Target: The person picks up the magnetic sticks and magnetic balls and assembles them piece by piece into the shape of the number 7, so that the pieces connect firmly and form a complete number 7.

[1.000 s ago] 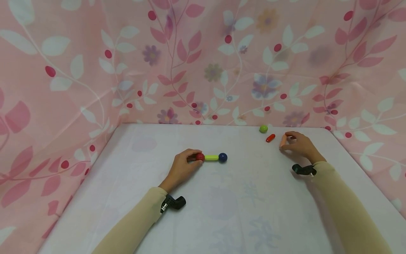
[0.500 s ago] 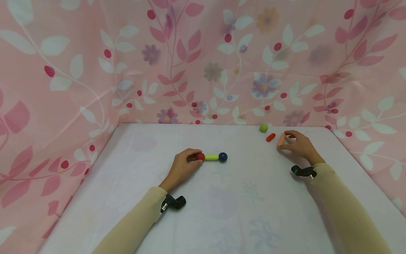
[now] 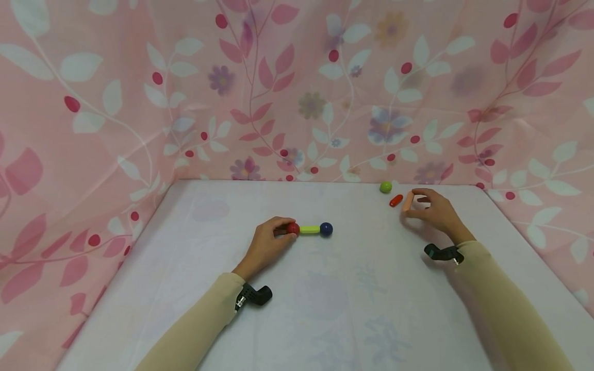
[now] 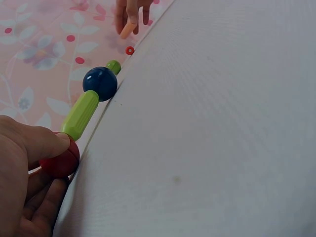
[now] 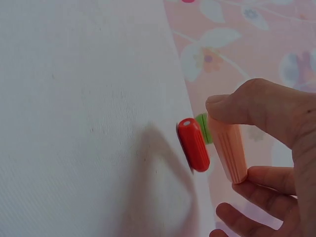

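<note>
My left hand (image 3: 267,243) pinches a red ball (image 3: 293,229) between thumb and fingers. A lime-green ridged rod (image 3: 309,230) joins that ball to a dark blue ball (image 3: 326,229), and the three lie in a row. At the far right, my right hand (image 3: 435,211) grips an orange ridged rod (image 5: 230,148) by its two ends, thumb on one and fingers on the other. It appears held just above the table. Beside it lies a shorter red rod (image 5: 193,145) with a pale spot on its end. Behind the orange rod, a green ball (image 5: 203,128) is partly hidden in the right wrist view.
A white cloth covers the table (image 3: 352,299). Pink floral fabric (image 3: 297,93) hangs along its back and sides. The green ball sits close to the back edge, with the red rod in front of it.
My right hand has shifted slightly left with the orange rod, closer to the red rod. The left hand and the joined balls and rod have stayed put.
</note>
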`<state>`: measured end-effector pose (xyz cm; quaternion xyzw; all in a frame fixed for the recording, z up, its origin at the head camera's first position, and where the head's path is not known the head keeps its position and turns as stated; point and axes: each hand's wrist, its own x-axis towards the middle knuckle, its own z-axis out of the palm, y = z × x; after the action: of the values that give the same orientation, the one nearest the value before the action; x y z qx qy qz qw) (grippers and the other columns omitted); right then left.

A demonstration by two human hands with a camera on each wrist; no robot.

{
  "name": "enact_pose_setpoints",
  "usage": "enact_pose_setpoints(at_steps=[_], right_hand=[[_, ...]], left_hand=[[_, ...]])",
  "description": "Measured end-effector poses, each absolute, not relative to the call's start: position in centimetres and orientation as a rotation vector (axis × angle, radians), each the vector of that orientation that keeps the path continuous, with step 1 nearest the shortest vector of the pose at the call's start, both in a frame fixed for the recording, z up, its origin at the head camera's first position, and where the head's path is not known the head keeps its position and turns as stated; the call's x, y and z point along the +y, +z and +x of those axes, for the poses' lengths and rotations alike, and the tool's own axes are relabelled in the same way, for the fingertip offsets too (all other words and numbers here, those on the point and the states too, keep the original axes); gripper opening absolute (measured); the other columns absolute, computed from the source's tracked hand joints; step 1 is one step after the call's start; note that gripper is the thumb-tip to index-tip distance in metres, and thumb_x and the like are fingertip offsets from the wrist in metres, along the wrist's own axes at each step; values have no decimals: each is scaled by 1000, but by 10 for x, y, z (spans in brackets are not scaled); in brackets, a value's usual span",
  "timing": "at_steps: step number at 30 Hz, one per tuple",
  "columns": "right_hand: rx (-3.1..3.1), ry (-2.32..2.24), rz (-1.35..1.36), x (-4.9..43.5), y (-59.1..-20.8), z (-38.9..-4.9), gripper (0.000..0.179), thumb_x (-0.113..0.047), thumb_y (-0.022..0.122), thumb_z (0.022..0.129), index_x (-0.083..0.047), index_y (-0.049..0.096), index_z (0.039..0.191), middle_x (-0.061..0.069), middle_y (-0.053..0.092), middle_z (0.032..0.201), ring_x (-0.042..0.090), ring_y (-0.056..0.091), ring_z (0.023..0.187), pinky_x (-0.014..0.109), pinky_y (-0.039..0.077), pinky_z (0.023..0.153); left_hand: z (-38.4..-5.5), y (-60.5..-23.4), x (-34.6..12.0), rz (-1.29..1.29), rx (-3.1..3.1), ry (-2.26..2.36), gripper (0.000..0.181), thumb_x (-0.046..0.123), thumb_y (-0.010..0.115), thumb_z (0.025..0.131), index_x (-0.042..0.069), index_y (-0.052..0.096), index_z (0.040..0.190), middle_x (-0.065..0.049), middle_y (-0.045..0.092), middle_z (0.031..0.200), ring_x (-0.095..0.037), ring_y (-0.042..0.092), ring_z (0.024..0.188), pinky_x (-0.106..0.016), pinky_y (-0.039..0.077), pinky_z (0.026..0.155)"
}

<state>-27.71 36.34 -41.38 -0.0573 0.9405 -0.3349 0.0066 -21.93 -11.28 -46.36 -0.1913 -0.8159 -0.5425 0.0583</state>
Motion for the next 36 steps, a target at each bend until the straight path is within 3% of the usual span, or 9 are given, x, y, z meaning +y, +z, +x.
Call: enact_pose_setpoints(at_steps=[7, 18, 36], right_hand=[[2936, -1114, -206, 352, -411, -270, 81, -40, 81, 92, -2, 44, 153, 29, 43, 152, 52, 46, 132, 70, 43, 101], [2978, -1174, -304, 330, -406, -257, 76, -33, 83, 90, -3, 48, 151, 22, 48, 151, 44, 45, 133, 64, 43, 106], [2989, -1225, -484, 305, -404, -240, 75, -28, 88, 86, -2, 51, 147, 20, 56, 134, 42, 51, 122, 62, 47, 100]], left_hand=[[-220, -463, -112, -573, -2479, -1636, 37, 3, 77, 93, 1, 70, 129, -8, 68, 121, -19, 69, 108, -36, 55, 97], [-219, -463, -112, -582, -2476, -1643, 37, 2, 77, 93, 0, 69, 130, -9, 68, 121, -20, 69, 109, -36, 55, 97], [-219, -464, -112, -569, -2480, -1618, 36, 3, 78, 93, 4, 71, 128, -7, 69, 120, -19, 69, 108, -36, 56, 96]])
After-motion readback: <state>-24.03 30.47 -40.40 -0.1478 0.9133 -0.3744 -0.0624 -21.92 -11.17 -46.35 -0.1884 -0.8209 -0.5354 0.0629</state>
